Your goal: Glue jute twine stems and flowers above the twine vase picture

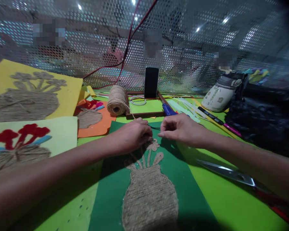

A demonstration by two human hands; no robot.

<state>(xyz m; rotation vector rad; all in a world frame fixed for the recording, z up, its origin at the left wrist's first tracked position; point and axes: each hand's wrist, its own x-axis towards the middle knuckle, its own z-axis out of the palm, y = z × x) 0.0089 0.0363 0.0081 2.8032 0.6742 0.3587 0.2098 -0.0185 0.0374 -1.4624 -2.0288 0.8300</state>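
A twine vase with stems and flowers point(149, 199) is laid out on a dark green sheet point(195, 195) in front of me. My left hand point(136, 134) is closed over the top of the flowers, its fingertips low on the sheet. From the twine spool point(117, 99) a strand runs to this hand, which pinches it. Just right of the small twine flower point(154, 145), my right hand point(177, 130) has curled fingers, with thumb and forefinger close together. Whatever lies between them is too small to make out. A dark thin cord shows behind the fingertips.
Scissors point(231, 173) lie beneath my right forearm. Behind the hands are a wooden frame point(144, 115), a phone point(151, 82) and a blue tool point(168, 109). Twine pictures on yellow point(71, 93) and pale green point(65, 128) sheets lie left. A bottle point(218, 93), marker point(210, 115) and black bag point(260, 118) are right.
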